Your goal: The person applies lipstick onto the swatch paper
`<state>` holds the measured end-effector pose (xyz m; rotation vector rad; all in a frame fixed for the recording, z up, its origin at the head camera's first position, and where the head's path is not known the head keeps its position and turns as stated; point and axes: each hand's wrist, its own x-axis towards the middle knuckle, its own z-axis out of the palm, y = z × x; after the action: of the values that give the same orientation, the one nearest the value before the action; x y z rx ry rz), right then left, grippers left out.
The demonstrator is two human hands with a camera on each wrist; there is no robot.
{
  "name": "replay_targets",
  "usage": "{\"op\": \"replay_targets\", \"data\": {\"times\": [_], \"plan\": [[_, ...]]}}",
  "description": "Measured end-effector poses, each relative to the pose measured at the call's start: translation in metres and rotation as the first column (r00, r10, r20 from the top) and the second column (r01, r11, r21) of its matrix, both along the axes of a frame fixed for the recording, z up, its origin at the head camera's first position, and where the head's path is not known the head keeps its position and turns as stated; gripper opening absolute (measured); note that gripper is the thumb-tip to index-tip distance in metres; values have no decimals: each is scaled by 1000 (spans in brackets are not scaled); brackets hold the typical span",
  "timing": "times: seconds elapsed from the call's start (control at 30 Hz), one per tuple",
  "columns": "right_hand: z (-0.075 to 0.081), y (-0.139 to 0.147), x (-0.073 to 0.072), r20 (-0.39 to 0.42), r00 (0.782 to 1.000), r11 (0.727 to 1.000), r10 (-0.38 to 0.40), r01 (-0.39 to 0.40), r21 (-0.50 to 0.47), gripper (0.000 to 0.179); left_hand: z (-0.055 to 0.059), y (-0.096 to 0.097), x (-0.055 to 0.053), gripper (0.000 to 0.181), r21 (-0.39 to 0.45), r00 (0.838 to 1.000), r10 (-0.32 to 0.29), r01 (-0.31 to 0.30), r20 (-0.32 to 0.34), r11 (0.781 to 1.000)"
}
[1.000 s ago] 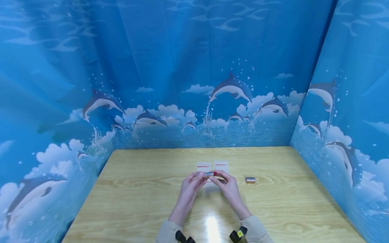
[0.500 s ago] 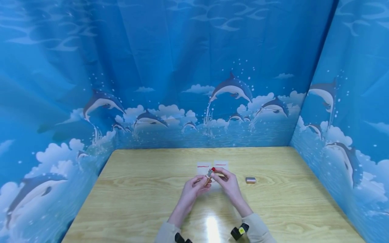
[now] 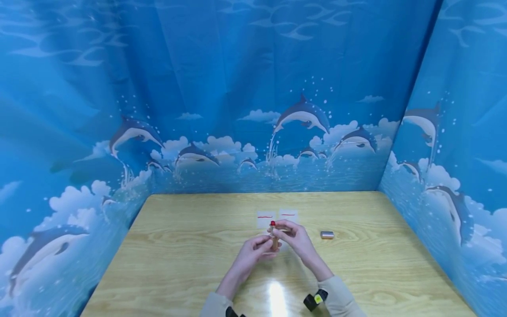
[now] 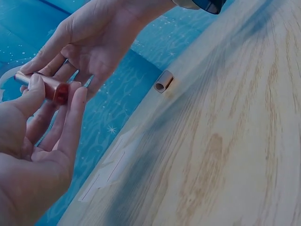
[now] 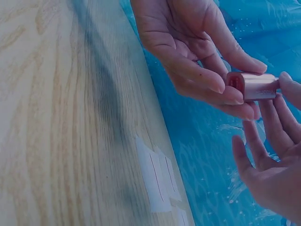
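An uncapped lipstick (image 3: 275, 243) stands nearly upright between my hands, red tip up in the head view. My left hand (image 3: 251, 254) pinches its copper-pink base (image 4: 52, 89) between thumb and fingers. Up near the silver neck, the thumb and fingertips of my right hand (image 3: 298, 237) pinch the upper part. In the right wrist view, the base (image 5: 258, 86) points its bottom end toward the table side, and the right fingers (image 5: 277, 122) spread below it. The lipstick's cap (image 3: 327, 235), a short metallic tube, lies on its side on the table to the right.
White paper slips with red lines, one left (image 3: 265, 218) and one right (image 3: 288, 215), lie on the wooden table (image 3: 190, 246) beyond the hands. Another slip (image 5: 182, 217) shows partly in the right wrist view. A blue dolphin-print curtain (image 3: 222, 110) surrounds the table.
The lipstick has turned from lying level, red tip to the right, to nearly upright with the tip up. Both hands shifted with it. The cap has not moved.
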<state>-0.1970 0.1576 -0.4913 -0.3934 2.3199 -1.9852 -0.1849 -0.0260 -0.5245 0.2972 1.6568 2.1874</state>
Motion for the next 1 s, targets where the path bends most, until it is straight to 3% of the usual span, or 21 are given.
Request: {"op": "replay_targets", "data": {"times": [0.13,0.23,0.53,0.63,1.0], "plan": [[0,1,-1,-1,999,999,46,-46,7,33,-1,0,0,42,-2,1000,-20,20,-21,1000],[0,0,-1,-2,1000,1000,28,-28,13,32,-2,1,1,42,4,1000,-9,10,-29,1000],[5,-5,1,62,993,994,-105,104,14,31,1,6,3,36,-49,988,148,-151,-52,987],[5,-6,1,79,989,992,-128,128,10,31,2,8,3,37,-49,984,172,-175,-53,983],[4,-5,1,54,993,994,-105,106,-20,33,4,8,5,40,-39,993,81,-84,-82,996]]}}
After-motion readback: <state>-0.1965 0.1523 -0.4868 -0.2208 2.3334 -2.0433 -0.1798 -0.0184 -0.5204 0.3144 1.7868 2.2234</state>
